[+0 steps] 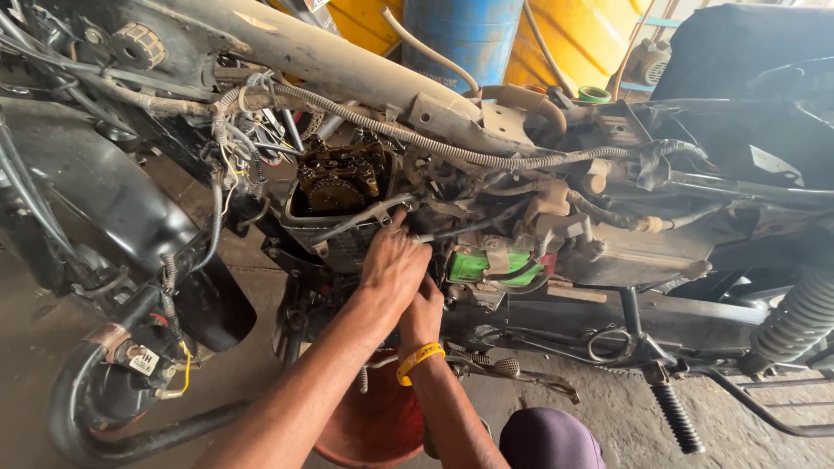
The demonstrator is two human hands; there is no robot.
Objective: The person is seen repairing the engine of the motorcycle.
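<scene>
A stripped motorcycle stands side-on, its engine [347, 234] exposed. The open cylinder head shows an oily cam sprocket [334, 187] and chain. My left hand [391, 260] rests against the side of the engine just below that opening, fingers curled by a thin black hose [360, 219]. My right hand [421, 314], with a yellow wristband [419, 360], sits directly under the left hand and is partly hidden by it. What either hand grips cannot be made out. A green part [473, 265] sits just right of the hands.
A red pan [373, 426] lies on the floor below the engine. The exhaust pipe [95, 434] curves at lower left; a footpeg [678, 417] and rear spring [799, 317] are at right. A blue drum [469, 35] and a yellow drum [565, 43] stand behind. My knee [552, 439] shows below.
</scene>
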